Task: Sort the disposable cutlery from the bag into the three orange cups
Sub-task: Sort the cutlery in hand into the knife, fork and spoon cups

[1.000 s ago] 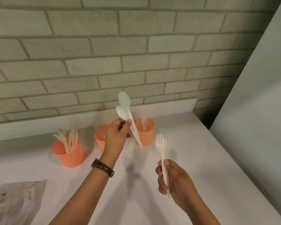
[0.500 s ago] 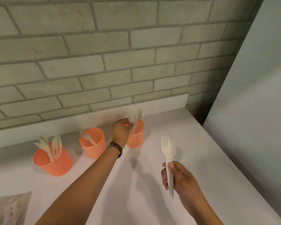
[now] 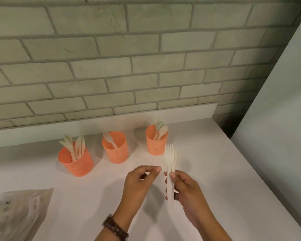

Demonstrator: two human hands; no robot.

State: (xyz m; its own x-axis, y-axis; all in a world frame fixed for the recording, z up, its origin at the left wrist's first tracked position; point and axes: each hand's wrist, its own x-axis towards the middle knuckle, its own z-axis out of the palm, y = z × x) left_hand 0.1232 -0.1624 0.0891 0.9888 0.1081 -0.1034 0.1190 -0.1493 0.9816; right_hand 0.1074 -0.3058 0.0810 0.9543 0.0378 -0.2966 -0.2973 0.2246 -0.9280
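Note:
Three orange cups stand in a row near the wall. The left cup (image 3: pixel 76 162) holds several knives, the middle cup (image 3: pixel 116 152) holds one fork, and the right cup (image 3: pixel 156 145) holds spoons. My right hand (image 3: pixel 184 188) grips a white fork (image 3: pixel 169 164) and a spoon (image 3: pixel 176 157) together, upright, just in front of the right cup. My left hand (image 3: pixel 139 180) is empty, its fingers loosely curled, with the fingertips close to the fork's handle and not touching it. The cutlery bag (image 3: pixel 16 211) lies at the lower left.
The white table (image 3: pixel 215 171) ends at a brick wall behind the cups and at a pale panel (image 3: pixel 276 119) on the right. A low white ledge (image 3: pixel 94 122) runs along the wall. A dark watch (image 3: pixel 115 228) is on my left wrist.
My left hand dropped its spoons into the right cup and drew back, empty, toward the right hand. The right hand kept hold of the fork and spoon.

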